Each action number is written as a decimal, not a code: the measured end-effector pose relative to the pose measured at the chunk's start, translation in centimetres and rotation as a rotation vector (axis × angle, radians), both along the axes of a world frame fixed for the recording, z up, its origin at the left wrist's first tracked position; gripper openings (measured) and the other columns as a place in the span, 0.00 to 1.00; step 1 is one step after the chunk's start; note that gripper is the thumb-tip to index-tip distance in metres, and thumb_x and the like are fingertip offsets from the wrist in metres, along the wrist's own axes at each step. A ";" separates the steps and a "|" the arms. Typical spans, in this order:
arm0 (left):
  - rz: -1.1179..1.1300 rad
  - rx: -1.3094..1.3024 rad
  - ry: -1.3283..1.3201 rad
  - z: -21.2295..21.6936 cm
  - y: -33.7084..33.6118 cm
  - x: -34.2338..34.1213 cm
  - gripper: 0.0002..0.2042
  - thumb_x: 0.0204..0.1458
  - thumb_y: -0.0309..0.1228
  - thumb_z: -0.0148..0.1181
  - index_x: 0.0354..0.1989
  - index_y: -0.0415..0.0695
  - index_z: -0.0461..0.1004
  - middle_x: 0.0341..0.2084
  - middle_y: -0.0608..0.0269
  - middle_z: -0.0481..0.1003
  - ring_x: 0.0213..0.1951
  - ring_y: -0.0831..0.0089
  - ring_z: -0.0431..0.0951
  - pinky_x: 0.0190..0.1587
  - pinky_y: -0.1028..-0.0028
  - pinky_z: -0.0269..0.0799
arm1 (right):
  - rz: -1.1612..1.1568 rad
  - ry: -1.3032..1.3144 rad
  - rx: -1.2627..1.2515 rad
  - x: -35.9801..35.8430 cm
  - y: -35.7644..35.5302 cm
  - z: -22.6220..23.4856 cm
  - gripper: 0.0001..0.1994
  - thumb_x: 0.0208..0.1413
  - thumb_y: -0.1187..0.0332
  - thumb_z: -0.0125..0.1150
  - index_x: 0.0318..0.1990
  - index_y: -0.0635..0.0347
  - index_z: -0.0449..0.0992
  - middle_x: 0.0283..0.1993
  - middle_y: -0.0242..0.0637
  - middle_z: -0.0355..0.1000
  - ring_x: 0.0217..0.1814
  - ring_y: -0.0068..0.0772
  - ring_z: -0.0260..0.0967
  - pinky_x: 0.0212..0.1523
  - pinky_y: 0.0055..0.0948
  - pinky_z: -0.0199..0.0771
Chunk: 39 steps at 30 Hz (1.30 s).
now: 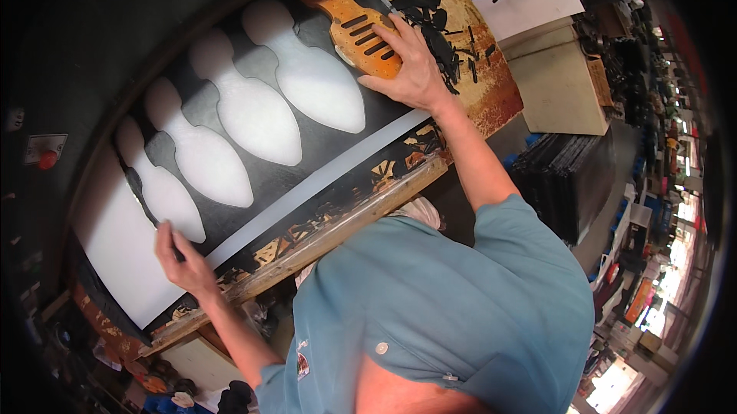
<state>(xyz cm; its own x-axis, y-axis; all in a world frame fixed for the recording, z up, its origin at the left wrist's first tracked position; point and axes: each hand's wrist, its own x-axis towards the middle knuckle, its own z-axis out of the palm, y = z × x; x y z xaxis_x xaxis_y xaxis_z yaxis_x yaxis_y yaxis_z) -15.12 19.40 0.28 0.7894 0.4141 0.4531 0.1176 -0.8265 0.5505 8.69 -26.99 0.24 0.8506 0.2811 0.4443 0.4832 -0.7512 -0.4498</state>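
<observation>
A black sheet (307, 160) lies on a worn wooden workbench (338, 230), with a row of several sole-shaped holes showing white (253, 114) underneath. My left hand (180, 256) pinches the sheet's lower left edge by the last cutout. My right hand (411, 61) presses flat on an orange sole-shaped cutting die (361, 30) with slots, at the sheet's upper right. A pile of black offcuts (437, 30) lies just beyond that hand.
A white board (115, 253) sticks out left of the sheet. A red button (47, 159) sits on the machine at far left. Stacked boards (560, 84) and dark sheets (560, 176) stand right of the bench. Shelves with goods fill the far right.
</observation>
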 end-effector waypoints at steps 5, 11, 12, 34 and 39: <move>-0.286 -0.304 0.003 0.9 -12.4 -3.9 0.03 0.63 0.18 0.62 0.38 0.35 0.81 0.36 0.53 0.84 0.39 0.62 0.84 0.46 0.65 0.80 | -0.066 -0.072 0.078 -1.4 0.6 -1.4 0.41 0.42 0.56 0.84 0.65 0.66 0.76 0.75 0.64 0.61 0.72 0.67 0.64 0.72 0.51 0.67; -0.352 -0.069 -0.031 -1.4 -16.0 -3.5 0.05 0.57 0.19 0.69 0.33 0.40 0.78 0.31 0.54 0.82 0.29 0.54 0.83 0.32 0.62 0.79 | -0.095 -0.051 0.018 -1.4 1.1 0.8 0.39 0.46 0.56 0.83 0.63 0.69 0.77 0.71 0.62 0.66 0.69 0.64 0.65 0.70 0.51 0.69; -0.398 -0.066 -0.030 -1.5 -15.8 -3.6 0.05 0.57 0.20 0.69 0.34 0.40 0.78 0.30 0.53 0.81 0.28 0.52 0.81 0.31 0.60 0.77 | -0.088 -0.132 0.093 -1.2 1.2 2.0 0.35 0.48 0.56 0.81 0.61 0.69 0.78 0.66 0.56 0.71 0.70 0.61 0.65 0.68 0.50 0.69; -0.181 -0.029 0.056 -1.6 -16.5 -4.2 0.13 0.63 0.33 0.69 0.29 0.37 0.79 0.28 0.50 0.79 0.29 0.51 0.80 0.35 0.59 0.75 | 0.041 -0.261 0.236 -17.9 -0.2 -3.5 0.06 0.57 0.71 0.71 0.30 0.58 0.80 0.27 0.36 0.74 0.29 0.48 0.74 0.33 0.41 0.74; -0.236 0.026 0.034 -1.5 -16.3 -4.3 0.13 0.62 0.34 0.71 0.30 0.39 0.80 0.28 0.53 0.80 0.29 0.53 0.80 0.35 0.60 0.75 | 0.044 -0.250 0.242 -17.2 0.0 -3.4 0.06 0.58 0.70 0.71 0.31 0.57 0.81 0.28 0.36 0.75 0.30 0.47 0.76 0.34 0.41 0.75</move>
